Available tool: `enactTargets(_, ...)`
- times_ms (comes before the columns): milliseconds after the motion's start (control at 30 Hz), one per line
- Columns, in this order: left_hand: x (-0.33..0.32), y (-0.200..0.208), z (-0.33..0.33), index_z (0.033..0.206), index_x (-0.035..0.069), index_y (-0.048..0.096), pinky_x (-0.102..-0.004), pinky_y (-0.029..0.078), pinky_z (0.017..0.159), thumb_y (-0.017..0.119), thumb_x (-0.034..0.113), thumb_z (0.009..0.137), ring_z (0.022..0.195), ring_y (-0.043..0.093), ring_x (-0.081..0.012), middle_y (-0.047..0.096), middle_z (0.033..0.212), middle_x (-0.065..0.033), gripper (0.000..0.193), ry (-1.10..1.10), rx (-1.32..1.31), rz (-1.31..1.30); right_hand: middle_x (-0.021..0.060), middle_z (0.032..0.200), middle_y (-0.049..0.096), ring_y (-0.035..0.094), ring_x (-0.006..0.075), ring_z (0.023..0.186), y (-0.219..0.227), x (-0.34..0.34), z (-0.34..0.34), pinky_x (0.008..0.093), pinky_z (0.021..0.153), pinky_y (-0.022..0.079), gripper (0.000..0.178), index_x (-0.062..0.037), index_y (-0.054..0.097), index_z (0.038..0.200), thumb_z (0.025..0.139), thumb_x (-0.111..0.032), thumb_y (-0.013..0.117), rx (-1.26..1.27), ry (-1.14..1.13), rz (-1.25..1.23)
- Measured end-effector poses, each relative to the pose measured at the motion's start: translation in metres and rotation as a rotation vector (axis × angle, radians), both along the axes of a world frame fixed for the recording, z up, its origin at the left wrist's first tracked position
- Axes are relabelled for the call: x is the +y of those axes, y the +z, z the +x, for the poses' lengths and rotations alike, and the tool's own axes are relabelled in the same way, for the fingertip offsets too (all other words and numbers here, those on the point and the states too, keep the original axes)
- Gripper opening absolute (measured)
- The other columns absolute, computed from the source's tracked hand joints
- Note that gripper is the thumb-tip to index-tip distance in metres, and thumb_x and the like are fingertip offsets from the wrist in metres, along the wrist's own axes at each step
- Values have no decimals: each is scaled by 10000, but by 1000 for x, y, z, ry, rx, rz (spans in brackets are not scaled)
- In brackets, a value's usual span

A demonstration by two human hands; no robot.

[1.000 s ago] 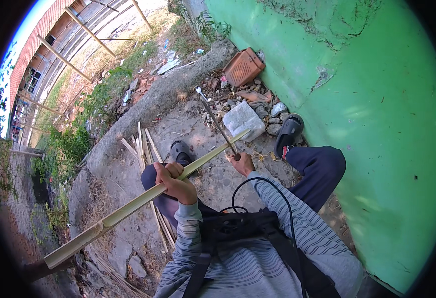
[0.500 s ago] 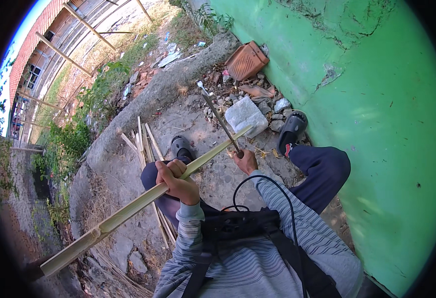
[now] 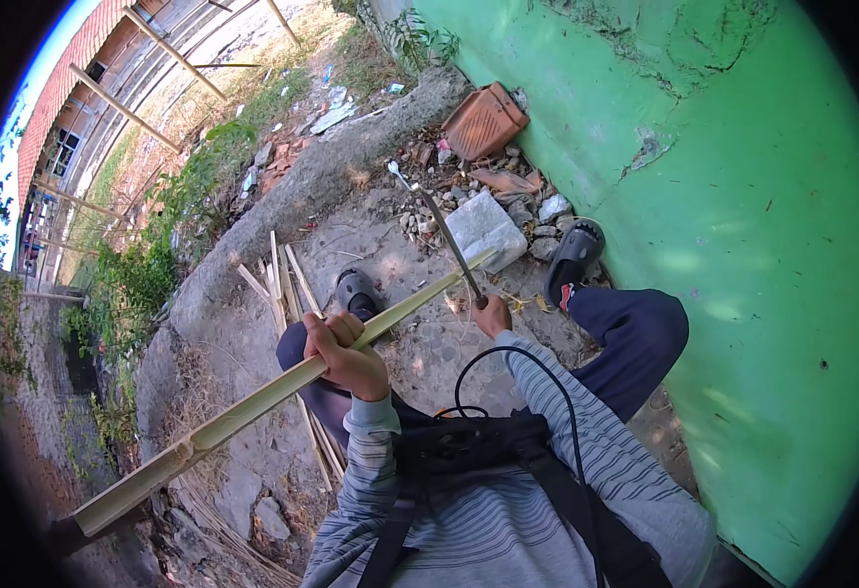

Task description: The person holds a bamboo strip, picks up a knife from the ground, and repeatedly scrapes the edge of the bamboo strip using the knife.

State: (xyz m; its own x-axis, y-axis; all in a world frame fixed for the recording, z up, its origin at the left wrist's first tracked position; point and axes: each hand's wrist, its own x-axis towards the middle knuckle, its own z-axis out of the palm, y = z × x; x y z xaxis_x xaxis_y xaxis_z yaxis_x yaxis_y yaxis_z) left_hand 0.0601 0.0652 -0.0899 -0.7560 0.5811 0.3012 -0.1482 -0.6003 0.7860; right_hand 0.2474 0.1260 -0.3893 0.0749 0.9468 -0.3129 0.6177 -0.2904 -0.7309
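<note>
A long split length of pale green bamboo (image 3: 258, 404) slants from the lower left up toward the stones. Around its middle my left hand (image 3: 349, 365) is closed, thumb uppermost. My right hand (image 3: 493, 318) grips the dark handle of a long, narrow-bladed knife (image 3: 439, 222). The blade points up and to the left and crosses the bamboo near its far end; whether they touch, I cannot tell. Behind that end sits a whitish stone block (image 3: 486, 227). Several thin bamboo strips (image 3: 285, 279) lie on the ground beside my left leg.
A green wall (image 3: 743, 245) rises close on the right. An orange-brown plastic container (image 3: 485, 121) leans by it above loose rubble. A low concrete ridge (image 3: 243, 211) curves along the left, with plants beyond. A black cable (image 3: 523, 351) loops over my right forearm.
My right hand and the knife have shifted slightly to the right. The left hand and the bamboo have slid a little toward the lower left.
</note>
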Motion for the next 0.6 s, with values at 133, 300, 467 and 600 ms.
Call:
enactTargets(133, -5, -2, 0, 604, 122, 251, -309, 153, 446, 443, 160, 1092, 447, 161, -82, 207, 504, 31, 526, -24, -37, -3, 229, 907, 732, 722, 373, 901, -82, -6, 74, 455, 789, 555, 344, -8, 741, 865, 778, -340, 726, -121, -178, -235)
enactTargets(300, -9, -6, 1, 624, 117, 269, -308, 154, 442, 437, 158, 1094, 446, 167, -81, 209, 511, 32, 501, -41, 8, 36, 160, 706, 688, 689, 288, 696, -78, -18, 44, 419, 677, 513, 340, 10, 693, 757, 771, -322, 765, 85, -189, -148)
enactTargets(467, -12, -6, -5, 631, 145, 236, -304, 149, 449, 430, 188, 1100, 461, 149, -81, 184, 522, 44, 509, -4, -1, -22, 157, 657, 647, 631, 283, 620, 5, -8, -8, 405, 617, 490, 279, 11, 685, 782, 801, -264, 722, 282, 61, 106)
enactTargets(600, -13, -2, -3, 628, 147, 227, -304, 151, 447, 439, 188, 1097, 458, 153, -80, 186, 517, 44, 517, 11, -4, -28, 168, 654, 642, 635, 284, 591, 57, -13, -30, 410, 604, 485, 265, 23, 676, 828, 830, -239, 713, 288, 320, 322)
